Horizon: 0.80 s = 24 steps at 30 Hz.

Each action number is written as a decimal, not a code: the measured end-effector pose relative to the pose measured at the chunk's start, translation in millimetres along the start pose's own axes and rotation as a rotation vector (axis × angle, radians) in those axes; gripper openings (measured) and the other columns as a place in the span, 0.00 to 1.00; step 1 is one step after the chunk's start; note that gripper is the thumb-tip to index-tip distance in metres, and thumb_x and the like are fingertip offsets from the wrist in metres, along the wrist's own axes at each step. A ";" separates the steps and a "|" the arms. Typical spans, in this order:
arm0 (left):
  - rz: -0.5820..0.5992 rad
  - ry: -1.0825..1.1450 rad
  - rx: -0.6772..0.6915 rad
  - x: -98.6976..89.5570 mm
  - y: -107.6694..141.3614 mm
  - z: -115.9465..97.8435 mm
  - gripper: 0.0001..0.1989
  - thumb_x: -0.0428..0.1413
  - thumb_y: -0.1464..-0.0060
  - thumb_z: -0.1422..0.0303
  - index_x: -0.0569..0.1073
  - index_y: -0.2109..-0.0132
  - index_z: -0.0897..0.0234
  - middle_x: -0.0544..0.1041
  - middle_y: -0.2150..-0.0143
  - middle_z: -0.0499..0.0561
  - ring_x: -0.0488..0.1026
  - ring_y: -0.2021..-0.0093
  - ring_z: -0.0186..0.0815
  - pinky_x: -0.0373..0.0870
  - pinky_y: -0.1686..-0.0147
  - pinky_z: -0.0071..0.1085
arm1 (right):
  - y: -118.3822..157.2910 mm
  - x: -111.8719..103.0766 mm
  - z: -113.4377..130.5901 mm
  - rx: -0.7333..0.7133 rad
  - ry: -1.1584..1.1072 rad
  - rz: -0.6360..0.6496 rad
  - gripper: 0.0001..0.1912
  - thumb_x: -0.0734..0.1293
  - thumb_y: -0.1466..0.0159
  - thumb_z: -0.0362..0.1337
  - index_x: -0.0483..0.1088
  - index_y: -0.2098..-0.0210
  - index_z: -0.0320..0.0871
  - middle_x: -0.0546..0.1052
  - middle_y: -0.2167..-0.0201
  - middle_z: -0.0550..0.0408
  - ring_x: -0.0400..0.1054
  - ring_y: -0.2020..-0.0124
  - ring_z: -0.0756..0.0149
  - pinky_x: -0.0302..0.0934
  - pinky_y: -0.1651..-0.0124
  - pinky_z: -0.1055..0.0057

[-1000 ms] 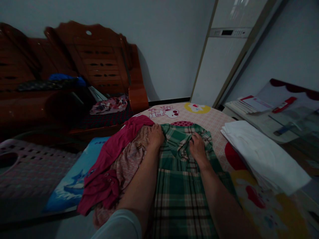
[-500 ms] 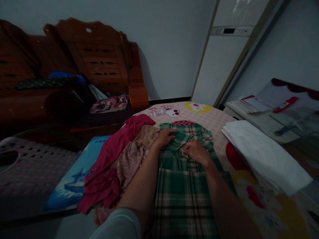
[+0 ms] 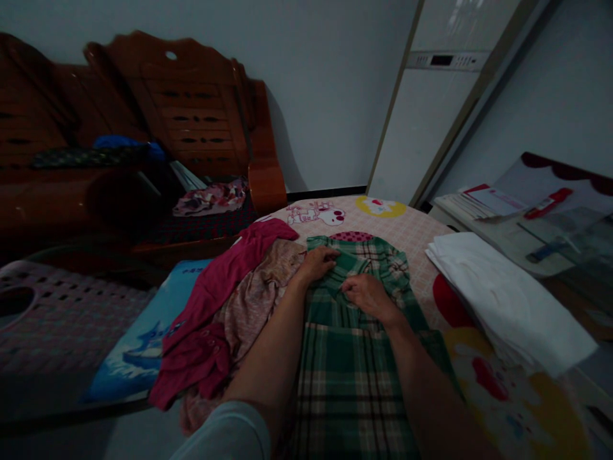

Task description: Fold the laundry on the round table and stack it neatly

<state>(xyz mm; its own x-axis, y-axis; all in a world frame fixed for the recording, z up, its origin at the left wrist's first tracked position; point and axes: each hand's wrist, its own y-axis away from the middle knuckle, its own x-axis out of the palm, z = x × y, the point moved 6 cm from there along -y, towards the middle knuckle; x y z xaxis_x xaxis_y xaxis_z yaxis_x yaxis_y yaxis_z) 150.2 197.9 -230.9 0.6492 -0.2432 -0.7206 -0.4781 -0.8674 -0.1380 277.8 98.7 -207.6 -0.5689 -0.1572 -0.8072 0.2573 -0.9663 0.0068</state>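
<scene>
A green plaid shirt [image 3: 354,377] lies spread over the round table, its upper part bunched near the far end. At the upper left of the shirt, my left hand [image 3: 318,264] pinches the cloth between thumb and fingers. My right hand [image 3: 371,296] is closed on a gathered fold near the middle of the upper part, a little lower and to the right. Touching my left forearm is a pinkish-brown patterned garment [image 3: 253,306], with a crimson garment [image 3: 204,319] beside it.
The table wears a pink checked cloth [image 3: 416,246] with cartoon prints. Folded white cloth [image 3: 502,294] rests at its right edge. Left of the table are a blue printed bag [image 3: 143,345] and a woven plastic chair [image 3: 86,313]. A wooden bench [image 3: 191,115] stands behind.
My right hand has shifted slightly left and down across the shirt's upper part, drawing the fold along. My left hand stays where it was.
</scene>
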 end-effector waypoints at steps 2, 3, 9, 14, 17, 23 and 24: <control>0.007 -0.020 -0.001 -0.3 0.4 -1.6 0.21 0.56 0.50 0.75 0.77 0.47 0.64 0.77 0.55 0.54 0.74 0.57 0.39 0.70 0.50 0.37 | 1.8 -4.7 1.3 0.005 -0.053 0.003 0.08 0.65 0.46 0.29 0.77 0.73 0.43 0.75 0.77 0.58 0.67 0.73 0.69 0.53 0.69 0.75; 0.009 -0.031 0.001 -0.4 0.6 -2.6 0.21 0.56 0.50 0.75 0.77 0.47 0.65 0.77 0.55 0.54 0.74 0.57 0.39 0.70 0.51 0.36 | 2.8 -7.4 2.7 0.008 -0.078 0.011 0.08 0.65 0.46 0.29 0.77 0.73 0.42 0.74 0.79 0.59 0.66 0.74 0.70 0.53 0.70 0.75; -0.025 -0.103 0.005 -0.7 2.1 -7.3 0.21 0.56 0.50 0.76 0.77 0.48 0.63 0.76 0.57 0.53 0.74 0.56 0.40 0.70 0.50 0.36 | 7.4 -4.1 14.9 -0.023 -0.035 0.147 0.08 0.64 0.49 0.26 0.74 0.79 0.41 0.71 0.83 0.60 0.63 0.78 0.72 0.50 0.74 0.77; -0.023 -0.117 -0.001 -0.2 1.7 -8.2 0.20 0.57 0.49 0.74 0.77 0.48 0.62 0.77 0.54 0.54 0.74 0.53 0.41 0.69 0.47 0.36 | 14.8 -5.4 20.9 -0.029 -0.004 0.222 0.09 0.64 0.49 0.26 0.75 0.79 0.42 0.73 0.82 0.59 0.66 0.78 0.70 0.52 0.73 0.76; 0.019 -0.067 -0.001 -5.3 1.8 -8.1 0.19 0.57 0.48 0.72 0.77 0.48 0.64 0.78 0.52 0.54 0.75 0.52 0.42 0.70 0.47 0.37 | 26.2 -39.7 14.2 -0.002 -0.081 0.116 0.08 0.64 0.45 0.31 0.76 0.74 0.42 0.72 0.83 0.59 0.66 0.79 0.70 0.54 0.74 0.76; 0.161 0.114 0.060 -38.4 11.0 -43.3 0.19 0.55 0.43 0.65 0.76 0.46 0.63 0.78 0.47 0.53 0.75 0.49 0.41 0.70 0.47 0.34 | 50.2 -122.3 -38.0 0.213 -0.050 -0.458 0.09 0.65 0.43 0.37 0.76 0.72 0.40 0.76 0.81 0.54 0.69 0.77 0.66 0.58 0.73 0.73; 0.140 0.128 0.086 -46.4 13.7 -56.3 0.19 0.55 0.43 0.64 0.76 0.46 0.63 0.78 0.46 0.53 0.75 0.48 0.41 0.70 0.47 0.35 | 49.7 -124.2 -44.3 0.244 -0.002 -0.510 0.08 0.65 0.43 0.36 0.76 0.72 0.40 0.76 0.79 0.53 0.70 0.76 0.65 0.58 0.72 0.72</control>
<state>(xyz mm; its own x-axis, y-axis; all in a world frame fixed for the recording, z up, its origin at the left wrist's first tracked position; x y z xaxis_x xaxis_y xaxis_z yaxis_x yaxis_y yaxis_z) 146.8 172.9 -161.1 0.6399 -0.4166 -0.6458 -0.6143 -0.7822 -0.1041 395.9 79.3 -133.1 -0.5753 0.3420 -0.7430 -0.2383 -0.9391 -0.2477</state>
